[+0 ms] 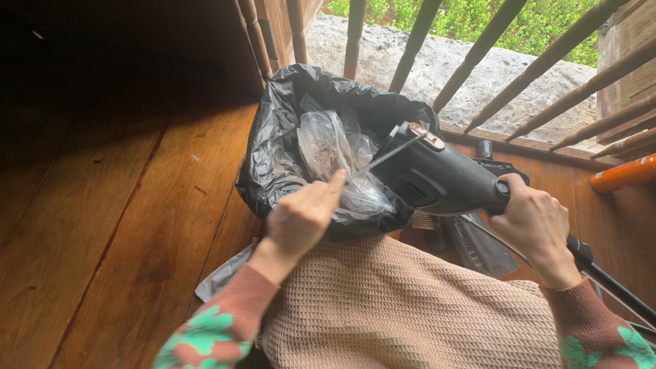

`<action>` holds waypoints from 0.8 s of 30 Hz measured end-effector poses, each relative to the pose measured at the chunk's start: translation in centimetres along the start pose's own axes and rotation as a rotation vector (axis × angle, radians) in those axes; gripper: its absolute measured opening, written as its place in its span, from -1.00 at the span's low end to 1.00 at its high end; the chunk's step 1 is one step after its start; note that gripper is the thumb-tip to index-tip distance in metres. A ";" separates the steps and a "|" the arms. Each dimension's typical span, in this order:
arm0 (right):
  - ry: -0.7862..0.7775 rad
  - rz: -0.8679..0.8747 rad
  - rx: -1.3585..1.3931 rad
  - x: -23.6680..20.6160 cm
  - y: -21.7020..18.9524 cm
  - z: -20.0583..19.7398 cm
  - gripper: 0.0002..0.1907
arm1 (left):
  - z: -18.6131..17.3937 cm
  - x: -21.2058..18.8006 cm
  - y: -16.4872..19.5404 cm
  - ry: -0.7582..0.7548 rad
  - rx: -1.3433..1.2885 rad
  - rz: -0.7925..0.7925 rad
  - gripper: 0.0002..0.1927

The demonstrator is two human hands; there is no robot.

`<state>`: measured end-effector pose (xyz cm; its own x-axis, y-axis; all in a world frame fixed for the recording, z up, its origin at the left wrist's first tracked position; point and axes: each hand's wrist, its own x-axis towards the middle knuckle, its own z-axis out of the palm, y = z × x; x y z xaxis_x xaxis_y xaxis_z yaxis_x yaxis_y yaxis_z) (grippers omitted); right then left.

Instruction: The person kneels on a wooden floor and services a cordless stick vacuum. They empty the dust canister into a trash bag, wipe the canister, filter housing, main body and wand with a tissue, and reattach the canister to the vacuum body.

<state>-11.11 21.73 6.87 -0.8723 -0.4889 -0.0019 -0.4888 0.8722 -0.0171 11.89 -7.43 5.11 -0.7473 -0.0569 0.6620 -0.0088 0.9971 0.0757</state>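
1. The black bag (273, 157) sits open, just past the left hand (301, 219).
2. The vacuum (437, 179) is tipped into the bag, gripped tight by the right hand (536, 225).
3. The left hand is curled, one finger out, poking at the vacuum's mouth.
4. Some dirt looks dumped already; emptying seems unfinished.

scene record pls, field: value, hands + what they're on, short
setting: wooden plank floor beside a wooden railing
left hand: forefinger extended, touching clear plastic bag inside black bin bag
right hand: gripping rear of black vacuum body, tilted over the bin bag's mouth
lap: beige knitted cloth
nearby: orange cylinder at right edge
unclear: contents of the clear bag
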 end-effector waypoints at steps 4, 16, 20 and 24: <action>-0.005 -0.008 -0.001 0.1 -0.2 0.1 -0.40 | 0.3 0.6 -0.3 -0.036 0.000 0.051 -0.52; -0.093 0.068 0.078 2.3 2.1 1.3 -0.33 | 2.0 -4.2 5.2 0.076 -0.226 -0.360 -0.58; -0.205 0.037 0.287 2.5 1.8 1.1 -0.43 | 3.4 -3.3 7.0 0.174 -0.283 -0.417 -0.58; -0.334 -0.005 0.589 2.4 1.5 1.2 -0.54 | 3.7 -1.4 6.5 0.173 -0.290 -0.367 -0.56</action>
<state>-13.91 21.82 5.61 -0.7739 -0.5537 -0.3074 -0.3234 0.7629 -0.5598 10.43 -0.66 1.95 -0.6082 -0.4336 0.6649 -0.0471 0.8559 0.5150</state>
